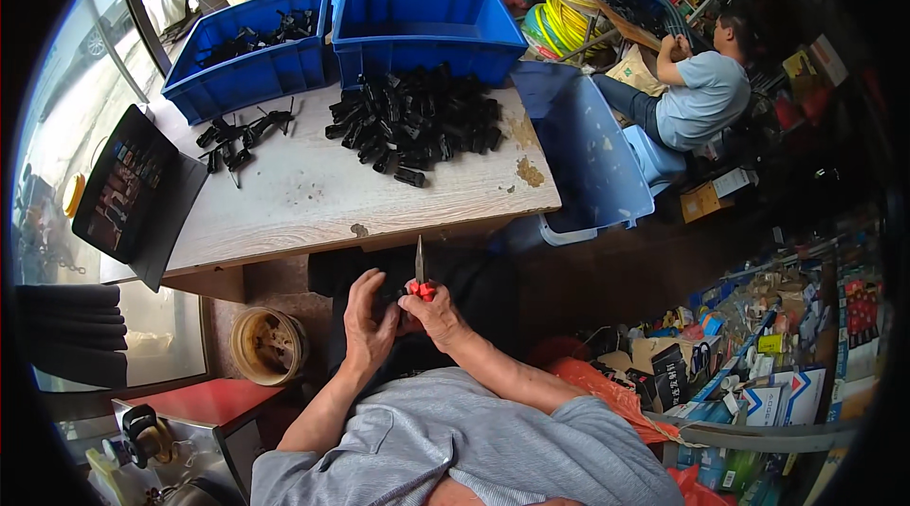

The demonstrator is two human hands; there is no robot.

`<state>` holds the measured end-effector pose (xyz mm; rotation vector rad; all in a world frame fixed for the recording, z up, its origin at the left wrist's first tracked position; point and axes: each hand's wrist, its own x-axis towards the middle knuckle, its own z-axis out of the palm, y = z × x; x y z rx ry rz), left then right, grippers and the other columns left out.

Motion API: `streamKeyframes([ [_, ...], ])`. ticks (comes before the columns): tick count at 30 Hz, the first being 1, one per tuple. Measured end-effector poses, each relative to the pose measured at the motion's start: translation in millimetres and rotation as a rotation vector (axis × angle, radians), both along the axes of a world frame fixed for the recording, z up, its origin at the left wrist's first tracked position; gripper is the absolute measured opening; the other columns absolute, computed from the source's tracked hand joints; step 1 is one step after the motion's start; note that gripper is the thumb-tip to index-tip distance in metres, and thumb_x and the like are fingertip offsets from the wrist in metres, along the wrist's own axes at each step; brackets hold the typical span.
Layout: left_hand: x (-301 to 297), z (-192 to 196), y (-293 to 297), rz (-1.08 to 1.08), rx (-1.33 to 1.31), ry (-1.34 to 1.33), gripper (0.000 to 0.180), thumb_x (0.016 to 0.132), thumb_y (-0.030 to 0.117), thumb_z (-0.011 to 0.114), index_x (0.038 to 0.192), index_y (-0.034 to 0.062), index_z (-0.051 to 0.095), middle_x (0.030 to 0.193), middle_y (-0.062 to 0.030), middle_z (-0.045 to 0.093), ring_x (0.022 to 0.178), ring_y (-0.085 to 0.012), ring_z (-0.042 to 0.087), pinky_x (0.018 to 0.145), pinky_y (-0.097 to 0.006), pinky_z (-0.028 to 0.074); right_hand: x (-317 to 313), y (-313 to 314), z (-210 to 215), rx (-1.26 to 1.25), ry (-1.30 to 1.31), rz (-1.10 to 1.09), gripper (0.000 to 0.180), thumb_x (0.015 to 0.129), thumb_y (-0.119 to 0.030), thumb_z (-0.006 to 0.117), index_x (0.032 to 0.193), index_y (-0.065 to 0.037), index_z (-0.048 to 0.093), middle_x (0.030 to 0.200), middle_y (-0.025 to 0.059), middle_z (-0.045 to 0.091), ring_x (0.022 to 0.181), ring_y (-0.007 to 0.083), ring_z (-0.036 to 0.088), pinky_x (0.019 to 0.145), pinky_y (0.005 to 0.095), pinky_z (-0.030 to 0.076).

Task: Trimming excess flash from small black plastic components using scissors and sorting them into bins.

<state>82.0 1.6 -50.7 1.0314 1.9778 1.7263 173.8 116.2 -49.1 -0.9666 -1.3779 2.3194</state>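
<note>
My right hand grips red-handled pliers whose metal jaws point up toward the table edge. Close beside it, my left hand has its fingers curled around a small black part that is mostly hidden between the two hands. Both hands are in front of my chest, below the worn wooden table. On the table lies a heap of black plastic parts and, to its left, a smaller scatter of black pieces.
Two blue bins stand at the table's back: the left bin holds black parts, the right bin. A tablet leans at the left edge. A tilted blue tub is right of the table; a seated person works beyond.
</note>
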Motion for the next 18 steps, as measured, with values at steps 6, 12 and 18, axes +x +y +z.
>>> streamKeyframes([
  [6,-3.8,-15.2,3.1,0.046,0.11,-1.07,0.035,0.099,0.019,0.056,0.129,0.0043,0.049,0.096,-0.0076,0.066,0.077,-0.0156,0.064,0.072,-0.031,0.056,-3.1,-3.0,-3.5,-0.057,-0.023,0.013,0.011,0.082,-0.014,0.065,0.082,-0.007,0.057,0.063,0.0011,0.053,0.05,0.0107,0.052,0.047,0.0286,0.052],
  [12,-2.9,-16.6,-5.1,-0.032,-0.005,-0.963,0.03,0.1,0.029,0.055,0.121,0.007,0.057,0.075,-0.0019,0.063,0.056,-0.009,0.054,0.049,-0.022,0.042,-0.2,-1.9,-6.3,0.033,-0.081,0.053,0.016,0.083,-0.017,0.064,0.073,-0.006,0.057,0.061,0.0016,0.057,0.049,0.0113,0.053,0.048,0.0251,0.046],
  [18,-6.2,-4.4,-4.1,-0.07,-0.092,-1.126,0.025,0.098,0.029,0.059,0.112,0.0086,0.063,0.072,-0.0003,0.06,0.054,-0.0063,0.049,0.045,-0.018,0.031,-3.3,-4.6,12.0,-0.081,-0.13,0.09,0.014,0.085,-0.016,0.062,0.075,-0.006,0.059,0.066,0.0014,0.057,0.055,0.0099,0.053,0.051,0.026,0.047],
])
